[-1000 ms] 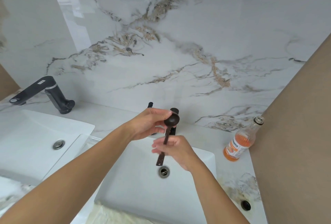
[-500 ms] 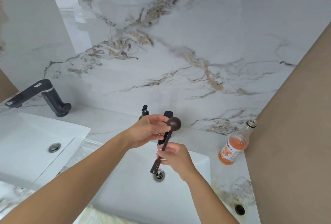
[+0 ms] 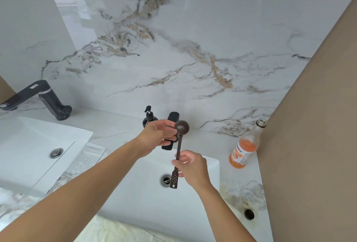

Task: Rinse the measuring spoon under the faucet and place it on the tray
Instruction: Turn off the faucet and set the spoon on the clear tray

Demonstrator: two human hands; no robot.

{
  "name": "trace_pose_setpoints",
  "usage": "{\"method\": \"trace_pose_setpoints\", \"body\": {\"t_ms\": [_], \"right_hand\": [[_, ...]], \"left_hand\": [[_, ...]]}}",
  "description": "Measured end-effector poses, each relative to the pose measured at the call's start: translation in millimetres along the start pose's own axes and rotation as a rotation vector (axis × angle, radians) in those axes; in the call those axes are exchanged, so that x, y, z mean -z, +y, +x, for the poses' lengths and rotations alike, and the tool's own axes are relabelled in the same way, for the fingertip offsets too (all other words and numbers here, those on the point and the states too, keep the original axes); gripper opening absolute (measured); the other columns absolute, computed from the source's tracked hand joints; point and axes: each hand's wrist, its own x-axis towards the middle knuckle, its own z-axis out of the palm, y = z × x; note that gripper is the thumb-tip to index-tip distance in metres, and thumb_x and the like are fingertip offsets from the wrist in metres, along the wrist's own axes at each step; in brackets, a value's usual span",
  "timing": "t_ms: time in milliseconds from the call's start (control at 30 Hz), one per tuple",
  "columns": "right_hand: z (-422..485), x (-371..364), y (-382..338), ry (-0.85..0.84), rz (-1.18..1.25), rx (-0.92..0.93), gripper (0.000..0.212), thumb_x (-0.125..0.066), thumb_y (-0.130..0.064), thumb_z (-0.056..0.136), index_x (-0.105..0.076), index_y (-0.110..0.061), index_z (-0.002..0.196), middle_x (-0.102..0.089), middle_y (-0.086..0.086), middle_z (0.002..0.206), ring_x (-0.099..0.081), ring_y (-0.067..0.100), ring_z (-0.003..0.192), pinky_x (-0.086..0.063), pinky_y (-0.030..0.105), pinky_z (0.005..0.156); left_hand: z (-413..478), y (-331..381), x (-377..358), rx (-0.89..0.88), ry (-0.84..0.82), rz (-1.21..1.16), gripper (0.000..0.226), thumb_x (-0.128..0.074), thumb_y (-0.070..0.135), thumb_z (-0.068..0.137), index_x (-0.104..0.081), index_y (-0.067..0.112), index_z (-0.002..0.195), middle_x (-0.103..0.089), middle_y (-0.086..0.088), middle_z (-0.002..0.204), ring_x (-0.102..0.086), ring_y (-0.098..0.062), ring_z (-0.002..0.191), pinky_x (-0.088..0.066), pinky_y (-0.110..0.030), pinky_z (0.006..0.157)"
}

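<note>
I hold a dark brown measuring spoon (image 3: 179,151) upright over the right white sink (image 3: 204,166), its round bowl on top. My right hand (image 3: 191,166) grips the handle at mid-length. My left hand (image 3: 157,135) has its fingertips at the bowl's left side. The black faucet (image 3: 171,131) stands just behind the hands, partly hidden by them; no water shows. A clear tray (image 3: 85,154) with droplets lies on the counter between the two sinks, left of my left forearm.
A black soap pump bottle (image 3: 148,119) stands behind the left hand. An open glass bottle of orange drink (image 3: 244,149) stands at the right by a tan wall. A second sink (image 3: 23,145) with a black faucet (image 3: 38,98) sits at the left. The drain (image 3: 165,180) lies below the spoon.
The spoon's bowl has shifted right of my left hand and the handle now hangs nearly vertical. The camera has tilted, showing the soap bottle and faucet behind the hands.
</note>
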Motion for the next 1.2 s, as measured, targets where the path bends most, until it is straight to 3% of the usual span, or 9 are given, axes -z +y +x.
{"method": "trace_pose_setpoints", "body": {"t_ms": [133,367,533,667,767,933,1067,1200], "right_hand": [[-6,3,1,0.006,0.003,0.001,0.009,-0.078,-0.016,0.073,-0.073,-0.023,0.074,-0.071,-0.002,0.076,-0.072,0.022,0.065,-0.053,0.019,0.048],[-9,0,-3,-0.028,0.022,-0.029,0.013,-0.077,-0.017,0.074,-0.076,-0.018,0.087,-0.074,0.004,0.085,-0.067,0.014,0.060,-0.051,0.020,0.047],[-15,-43,-4,-0.005,-0.047,-0.077,0.015,-0.077,-0.019,0.074,-0.074,-0.019,0.089,-0.073,0.002,0.089,-0.068,0.014,0.062,-0.055,0.023,0.050],[-17,-61,-4,-0.017,-0.003,-0.110,0.011,-0.070,-0.012,0.078,-0.075,-0.016,0.088,-0.074,0.001,0.082,-0.069,0.015,0.059,-0.059,0.028,0.053],[-17,-111,-22,-0.072,0.053,-0.136,0.013,-0.068,-0.009,0.082,-0.076,-0.016,0.089,-0.074,0.000,0.078,-0.063,0.007,0.052,-0.050,0.018,0.046],[-11,-208,-46,-0.190,0.150,-0.175,0.014,-0.066,-0.002,0.088,-0.075,-0.007,0.097,-0.070,0.002,0.078,-0.067,0.016,0.065,-0.063,0.038,0.072],[-11,-279,-43,-0.246,0.225,-0.307,0.012,-0.067,-0.002,0.087,-0.073,-0.007,0.096,-0.073,0.006,0.081,-0.068,0.021,0.065,-0.061,0.037,0.067],[-15,-332,-30,-0.203,0.224,-0.459,0.015,-0.069,-0.003,0.086,-0.069,-0.004,0.101,-0.073,0.013,0.090,-0.070,0.026,0.068,-0.061,0.037,0.069]], "left_hand": [[-1,-8,-4,0.013,-0.133,0.042,0.048,-0.078,0.001,0.076,-0.064,0.019,0.118,-0.074,-0.007,0.096,-0.072,-0.021,0.087,-0.055,-0.036,0.083],[5,-19,4,-0.028,-0.085,0.019,0.032,-0.078,-0.001,0.073,-0.074,0.029,0.085,-0.073,0.003,0.075,-0.072,-0.019,0.073,-0.058,-0.032,0.075],[5,-29,53,-0.043,-0.034,-0.006,0.025,-0.073,-0.004,0.079,-0.067,0.019,0.082,-0.073,0.004,0.079,-0.071,-0.016,0.078,-0.058,-0.024,0.066],[1,-30,62,-0.059,-0.042,-0.050,0.022,-0.074,-0.006,0.079,-0.064,0.013,0.084,-0.069,-0.002,0.089,-0.073,-0.023,0.087,-0.059,-0.031,0.072],[-4,-30,108,-0.046,-0.013,-0.126,0.031,-0.073,-0.012,0.077,-0.053,0.011,0.083,-0.067,-0.015,0.101,-0.072,-0.035,0.087,-0.061,-0.037,0.073],[-16,-34,210,0.081,-0.040,-0.141,0.035,-0.071,-0.013,0.078,-0.058,0.005,0.105,-0.072,-0.011,0.089,-0.073,-0.021,0.074,-0.061,-0.033,0.069],[-22,-57,281,0.185,-0.032,-0.041,0.034,-0.069,-0.009,0.081,-0.063,-0.001,0.114,-0.073,-0.011,0.088,-0.071,-0.020,0.078,-0.061,-0.033,0.072],[-26,-96,317,0.307,0.078,-0.048,0.030,-0.069,-0.008,0.082,-0.059,0.002,0.108,-0.068,-0.014,0.087,-0.066,-0.023,0.074,-0.058,-0.031,0.065]]}}
